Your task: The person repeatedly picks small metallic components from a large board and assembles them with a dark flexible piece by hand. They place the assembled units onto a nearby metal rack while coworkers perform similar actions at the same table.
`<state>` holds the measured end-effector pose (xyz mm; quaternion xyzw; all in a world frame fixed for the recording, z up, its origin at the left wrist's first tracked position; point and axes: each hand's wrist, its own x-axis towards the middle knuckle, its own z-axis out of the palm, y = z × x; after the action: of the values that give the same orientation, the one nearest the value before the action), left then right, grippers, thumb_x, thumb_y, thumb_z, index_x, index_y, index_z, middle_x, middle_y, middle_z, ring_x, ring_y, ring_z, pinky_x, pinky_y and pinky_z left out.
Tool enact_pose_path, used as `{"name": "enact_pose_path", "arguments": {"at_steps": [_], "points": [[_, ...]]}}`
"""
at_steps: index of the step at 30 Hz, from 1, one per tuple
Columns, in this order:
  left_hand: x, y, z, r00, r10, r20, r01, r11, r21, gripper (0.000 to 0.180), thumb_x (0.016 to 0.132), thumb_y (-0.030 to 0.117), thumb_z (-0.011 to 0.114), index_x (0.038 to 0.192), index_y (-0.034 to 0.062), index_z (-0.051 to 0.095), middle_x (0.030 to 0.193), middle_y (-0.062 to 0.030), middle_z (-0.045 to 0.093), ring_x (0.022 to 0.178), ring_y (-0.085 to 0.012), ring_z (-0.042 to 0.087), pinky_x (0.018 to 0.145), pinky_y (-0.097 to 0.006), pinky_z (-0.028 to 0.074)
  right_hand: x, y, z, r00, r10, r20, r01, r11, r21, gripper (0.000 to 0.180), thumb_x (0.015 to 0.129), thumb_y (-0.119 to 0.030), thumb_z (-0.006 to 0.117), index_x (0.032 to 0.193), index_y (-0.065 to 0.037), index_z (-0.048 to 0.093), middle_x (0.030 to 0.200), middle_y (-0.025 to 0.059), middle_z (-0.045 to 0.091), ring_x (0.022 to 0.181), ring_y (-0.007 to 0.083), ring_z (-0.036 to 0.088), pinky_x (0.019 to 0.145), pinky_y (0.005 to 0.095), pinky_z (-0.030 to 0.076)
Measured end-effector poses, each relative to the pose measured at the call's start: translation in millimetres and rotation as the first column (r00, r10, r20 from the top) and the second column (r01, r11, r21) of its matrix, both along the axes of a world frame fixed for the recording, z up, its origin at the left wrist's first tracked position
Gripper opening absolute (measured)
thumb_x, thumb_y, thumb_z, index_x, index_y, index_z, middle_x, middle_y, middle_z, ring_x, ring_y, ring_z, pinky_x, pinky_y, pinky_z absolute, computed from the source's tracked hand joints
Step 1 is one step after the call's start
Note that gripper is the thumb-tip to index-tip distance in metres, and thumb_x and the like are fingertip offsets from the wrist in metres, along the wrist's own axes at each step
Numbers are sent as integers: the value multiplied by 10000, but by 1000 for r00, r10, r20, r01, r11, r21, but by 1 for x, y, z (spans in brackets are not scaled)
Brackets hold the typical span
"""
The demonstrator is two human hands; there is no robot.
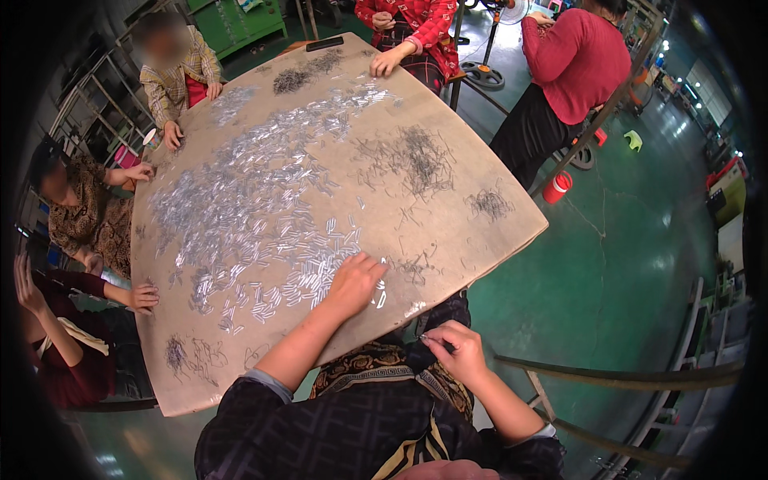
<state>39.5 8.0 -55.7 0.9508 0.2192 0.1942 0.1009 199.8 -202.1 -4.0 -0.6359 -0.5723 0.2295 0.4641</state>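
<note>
Large table (480,164), tan-brown top; small shiny silver pieces (240,192), short and narrow, spread wide over middle and left, denser toward left; dark wiry heap (420,160) right of them, smaller dark clump (490,205) near right corner; dark pile (292,80) toward far side; dark tangle (176,352) near lower left corner; flat black oblong object (325,43) at far edge

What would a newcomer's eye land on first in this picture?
Probably the broad scatter of small silvery pieces across the left and middle of the brown table, with dark, wiry scraps to its right. At the near edge, the left hand is over the pieces, while the right hand is off the table. A bright red bucket stands on the green floor at right.
</note>
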Motion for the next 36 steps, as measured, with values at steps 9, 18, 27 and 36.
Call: {"name": "enact_pose_path", "arguments": {"at_steps": [9, 18, 27, 36], "points": [[33, 45, 7, 931, -285, -230, 328, 927, 181, 100, 725, 100, 585, 784, 34, 631, 786, -64, 579, 839, -237, 590, 728, -349, 518, 2, 0, -4, 1000, -3, -3, 3, 1000, -1, 103, 768, -6, 746, 859, -14, 700, 762, 96, 637, 619, 220, 628, 550, 306, 498], [50, 75, 6, 876, -431, -217, 477, 842, 252, 71, 701, 104, 604, 706, 34, 591, 746, -94, 574, 766, -275, 601, 681, -384, 514, 0, 1, -9, 1000, -6, 1, 6, 1000, -1, 92, 775, -13, 740, 855, -10, 696, 759, 99, 627, 621, 232, 622, 563, 316, 492], [105, 61, 20, 980, -157, -122, 139, 980, -142, 92, 735, 94, 623, 790, 20, 621, 823, -151, 662, 811, -351, 648, 716, -451, 519, -5, -1, -19, 999, 1, -39, -2, 1000, -8, 96, 776, -12, 737, 858, -3, 690, 745, 104, 609, 622, 238, 615, 562, 323, 490], [183, 55, 17, 983, -131, 125, 149, 978, -149, 77, 805, 84, 616, 786, 27, 664, 863, -141, 676, 838, -332, 652, 747, -433, 526, -6, -7, -22, 999, -4, -47, 5, 1000, 16, 91, 774, -19, 736, 850, -6, 686, 738, 106, 599, 616, 250, 602, 567, 339, 489]]}}
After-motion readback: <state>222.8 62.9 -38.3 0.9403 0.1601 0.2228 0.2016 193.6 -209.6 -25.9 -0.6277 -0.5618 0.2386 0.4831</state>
